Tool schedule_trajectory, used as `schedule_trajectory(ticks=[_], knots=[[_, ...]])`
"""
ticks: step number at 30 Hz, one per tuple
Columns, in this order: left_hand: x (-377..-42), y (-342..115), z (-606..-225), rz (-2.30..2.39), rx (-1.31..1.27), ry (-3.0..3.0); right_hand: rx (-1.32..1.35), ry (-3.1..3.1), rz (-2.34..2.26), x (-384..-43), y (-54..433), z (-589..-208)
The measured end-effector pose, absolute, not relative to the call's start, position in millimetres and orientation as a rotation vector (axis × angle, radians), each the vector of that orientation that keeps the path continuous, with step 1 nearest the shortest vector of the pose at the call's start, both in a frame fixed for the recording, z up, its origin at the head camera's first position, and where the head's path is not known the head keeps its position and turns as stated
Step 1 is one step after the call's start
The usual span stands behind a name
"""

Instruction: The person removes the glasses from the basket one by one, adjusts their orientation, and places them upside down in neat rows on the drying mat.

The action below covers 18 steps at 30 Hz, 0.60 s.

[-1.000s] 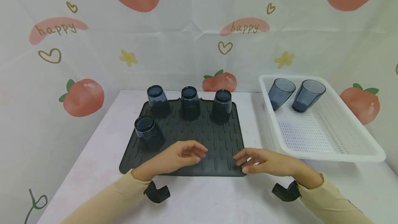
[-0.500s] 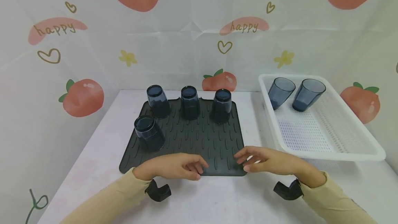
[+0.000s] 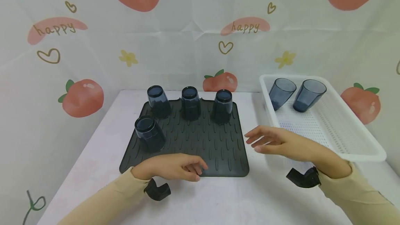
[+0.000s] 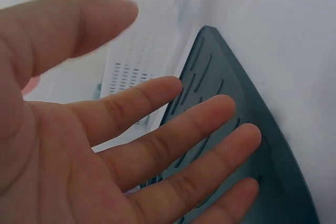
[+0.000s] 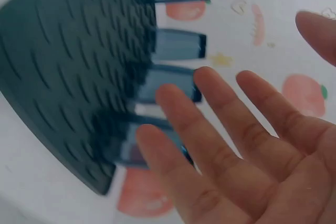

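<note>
My left hand [image 3: 175, 167] hovers at the front edge of a dark ridged drying mat [image 3: 200, 141], fingers loosely bent and holding nothing. In the left wrist view its palm and spread fingers [image 4: 184, 140] show bare. My right hand [image 3: 278, 141] is in the air between the mat and a white plastic basket [image 3: 353, 157], also holding nothing. Three blue-grey glasses stand upside down along the mat's back: a left one [image 3: 159, 103], a middle one [image 3: 191, 103] and a right one [image 3: 223, 107]. Another upturned glass [image 3: 150, 134] stands in front at the left.
Inside the perforated basket, two blue glasses lean at the back: one on the left [image 3: 282, 93] and one on the right [image 3: 309, 96], mouths upward. A printed white cloth [image 3: 175, 61] hangs behind the white table [image 3: 218, 200].
My left hand lowered toward the mat's front edge, then stayed. My right hand has moved right and away from me, from the mat's corner toward the basket. The glasses have not moved.
</note>
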<state>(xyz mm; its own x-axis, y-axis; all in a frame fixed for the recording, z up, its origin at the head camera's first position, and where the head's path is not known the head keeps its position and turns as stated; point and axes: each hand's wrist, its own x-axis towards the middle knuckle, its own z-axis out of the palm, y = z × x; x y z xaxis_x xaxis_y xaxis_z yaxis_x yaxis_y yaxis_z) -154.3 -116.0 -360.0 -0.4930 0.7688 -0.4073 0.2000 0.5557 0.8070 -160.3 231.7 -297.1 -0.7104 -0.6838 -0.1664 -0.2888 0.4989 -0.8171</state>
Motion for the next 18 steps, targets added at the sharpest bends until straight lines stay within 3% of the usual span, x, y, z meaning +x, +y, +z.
schedule_trajectory(ticks=[12, 18], knots=[[-153.8, -115.1, -356.7, 0.866, 0.808, 2.003, -0.834, 2.391, -1.403, -192.8, 256.6, -264.5], [-154.3, -114.7, -355.4, 0.849, 0.814, 2.022, -0.610, 2.598, -1.464, -216.1, 272.4, -257.1]])
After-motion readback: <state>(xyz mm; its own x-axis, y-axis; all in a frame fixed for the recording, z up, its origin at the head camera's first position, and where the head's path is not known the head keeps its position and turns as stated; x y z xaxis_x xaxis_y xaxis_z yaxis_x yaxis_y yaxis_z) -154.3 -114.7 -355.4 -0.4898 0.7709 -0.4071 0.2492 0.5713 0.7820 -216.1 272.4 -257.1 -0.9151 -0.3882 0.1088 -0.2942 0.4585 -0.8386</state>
